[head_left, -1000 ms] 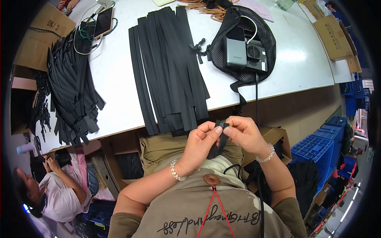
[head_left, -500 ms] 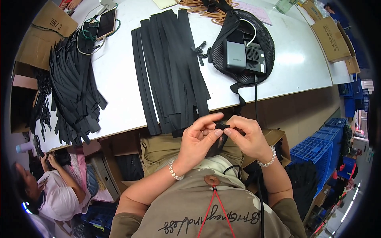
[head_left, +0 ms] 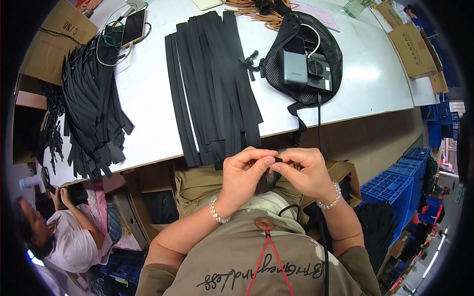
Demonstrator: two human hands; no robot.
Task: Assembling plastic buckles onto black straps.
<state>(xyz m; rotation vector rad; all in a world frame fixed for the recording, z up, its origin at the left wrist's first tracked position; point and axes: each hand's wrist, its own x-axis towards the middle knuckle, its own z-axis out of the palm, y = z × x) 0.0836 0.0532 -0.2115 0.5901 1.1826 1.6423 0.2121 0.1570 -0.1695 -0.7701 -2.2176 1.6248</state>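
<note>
In front of my waist, just off the table's near edge, my left hand [head_left: 244,172] and my right hand [head_left: 305,173] meet fingertip to fingertip. Both pinch a black fabric strip [head_left: 266,183], part of which hangs below my fingers; most of it is hidden by my hands. Beyond my left hand, a bundle of long black strips [head_left: 210,84] lies on the white table [head_left: 148,108], with some ends reaching past its edge.
A second heap of black strips [head_left: 94,113] lies to the left, near a phone [head_left: 134,27] with cables. A black mesh bag [head_left: 333,59] holds a power bank [head_left: 295,69]. Cardboard boxes [head_left: 414,49] and blue crates [head_left: 395,190] stand at right. A co-worker [head_left: 74,237] sits at lower left.
My left fingers have closed in from a spread pose, and both thumbs now pinch the strip at the same place. My right hand has shifted slightly left.
</note>
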